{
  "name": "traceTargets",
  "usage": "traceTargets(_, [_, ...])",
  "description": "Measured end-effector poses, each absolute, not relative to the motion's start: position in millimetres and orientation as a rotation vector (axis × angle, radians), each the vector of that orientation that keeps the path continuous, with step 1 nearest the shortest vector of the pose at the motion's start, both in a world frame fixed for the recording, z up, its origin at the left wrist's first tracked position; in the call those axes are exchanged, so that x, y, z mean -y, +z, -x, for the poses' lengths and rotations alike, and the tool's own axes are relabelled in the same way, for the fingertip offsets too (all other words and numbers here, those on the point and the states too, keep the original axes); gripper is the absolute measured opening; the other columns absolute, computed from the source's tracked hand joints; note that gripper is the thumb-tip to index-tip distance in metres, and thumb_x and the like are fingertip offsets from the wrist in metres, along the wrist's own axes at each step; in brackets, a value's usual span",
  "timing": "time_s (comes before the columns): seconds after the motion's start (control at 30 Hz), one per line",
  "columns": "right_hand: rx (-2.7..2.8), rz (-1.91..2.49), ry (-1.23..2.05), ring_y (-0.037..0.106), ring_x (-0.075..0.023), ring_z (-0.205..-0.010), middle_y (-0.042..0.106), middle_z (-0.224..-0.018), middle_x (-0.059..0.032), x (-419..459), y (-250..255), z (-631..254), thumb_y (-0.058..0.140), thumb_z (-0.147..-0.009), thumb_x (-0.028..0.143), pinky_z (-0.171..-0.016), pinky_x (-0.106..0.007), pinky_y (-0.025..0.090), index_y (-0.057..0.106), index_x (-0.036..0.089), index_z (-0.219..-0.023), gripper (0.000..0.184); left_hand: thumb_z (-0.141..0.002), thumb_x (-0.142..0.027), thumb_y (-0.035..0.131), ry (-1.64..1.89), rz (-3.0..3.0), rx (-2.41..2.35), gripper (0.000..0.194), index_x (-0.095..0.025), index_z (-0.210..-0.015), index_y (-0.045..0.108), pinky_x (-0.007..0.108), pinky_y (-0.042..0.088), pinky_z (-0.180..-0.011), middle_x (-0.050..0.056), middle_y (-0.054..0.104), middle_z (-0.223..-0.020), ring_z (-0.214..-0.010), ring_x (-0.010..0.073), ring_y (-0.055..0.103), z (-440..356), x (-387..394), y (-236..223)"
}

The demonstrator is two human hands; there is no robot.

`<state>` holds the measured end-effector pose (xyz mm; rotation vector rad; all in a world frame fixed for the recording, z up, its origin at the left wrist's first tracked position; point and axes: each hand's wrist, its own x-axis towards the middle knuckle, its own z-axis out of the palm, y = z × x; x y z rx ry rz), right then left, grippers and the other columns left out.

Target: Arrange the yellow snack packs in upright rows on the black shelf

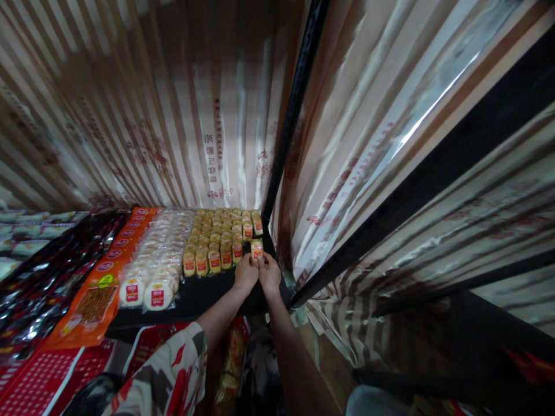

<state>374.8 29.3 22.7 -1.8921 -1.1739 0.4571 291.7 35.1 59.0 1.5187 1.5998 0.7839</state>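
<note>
My left hand [246, 274] and my right hand [269, 273] meet over the right end of a black shelf [195, 300]. Between their fingertips they pinch a small packaged cake [256, 248], yellow with a red label, held upright. Left of it stand rows of similar yellow packaged cakes [214, 260], standing on end in clear wrappers. Others, among them a cake [247, 229] with a red label, are just behind the held one. The undersides of my fingers are hidden.
Further left lie round white packaged crackers [158, 293], orange snack bags [93, 294] and dark shiny packets [56, 277]. A black post [286, 133] rises at the shelf's back corner. Printed plastic sheeting [217, 115] hangs behind. Golden packets [232, 358] sit below the shelf.
</note>
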Motion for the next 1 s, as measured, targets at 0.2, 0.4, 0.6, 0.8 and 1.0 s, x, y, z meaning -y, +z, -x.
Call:
traceTargets(0.2, [1.141, 1.815, 0.506, 0.062, -0.0180, -0.080, 0.069, -0.090, -0.0061, -64.4, 14.5, -377.6, 0.043, -0.081, 0.039, -0.071, -0.026, 0.047, 0.063, 0.017, -0.107, 0.040, -0.088, -0.024, 0.040, 0.881, -1.456, -1.574, 0.038, -0.013, -0.122, 0.052, 0.027, 0.032, -0.106, 0.013, 0.052, -0.131, -0.124, 0.0181, 0.046, -306.5, -41.9, 67.8])
traceTargets(0.4, [1.245, 1.783, 0.532, 0.060, -0.0211, -0.092, 0.068, -0.095, -0.0102, -83.2, 17.8, -377.7, 0.042, -0.080, 0.029, -0.076, -0.028, 0.045, 0.065, 0.017, -0.102, 0.034, -0.088, -0.022, 0.036, 0.867, -1.408, -1.499, 0.045, -0.008, -0.130, 0.046, 0.029, 0.017, -0.114, 0.013, 0.034, -0.145, -0.136, 0.0186, 0.028, -310.1, -53.1, 62.2])
traceTargets(0.6, [1.287, 1.798, 0.513, 0.059, -0.0200, -0.093, 0.066, -0.098, -0.0091, -90.6, 20.0, -374.2, 0.043, -0.079, 0.026, -0.078, -0.027, 0.045, 0.064, 0.018, -0.106, 0.036, -0.088, -0.021, 0.034, 0.857, -1.415, -1.504, 0.047, -0.006, -0.131, 0.044, 0.032, 0.016, -0.114, 0.015, 0.034, -0.144, -0.135, 0.0187, 0.029, -308.6, -63.3, 57.5])
traceTargets(0.8, [1.273, 1.826, 0.463, 0.059, -0.0174, -0.090, 0.064, -0.103, -0.0084, -93.6, 14.7, -373.2, 0.044, -0.079, 0.030, -0.080, -0.027, 0.045, 0.057, 0.016, -0.118, 0.043, -0.088, -0.021, 0.035, 0.858, -1.396, -1.518, 0.046, -0.007, -0.131, 0.043, 0.031, 0.019, -0.114, 0.015, 0.037, -0.142, -0.134, 0.0182, 0.031, -309.1, -67.4, 50.6])
traceTargets(1.0, [1.333, 1.826, 0.434, 0.057, -0.0164, -0.091, 0.062, -0.102, -0.0068, -96.0, 5.6, -373.5, 0.043, -0.080, 0.023, -0.077, -0.023, 0.045, 0.058, 0.021, -0.118, 0.042, -0.088, -0.022, 0.036, 0.881, -1.369, -1.507, 0.045, -0.008, -0.128, 0.046, 0.035, 0.019, -0.114, 0.017, 0.038, -0.142, -0.134, 0.0208, 0.032, -310.9, -70.8, 42.9])
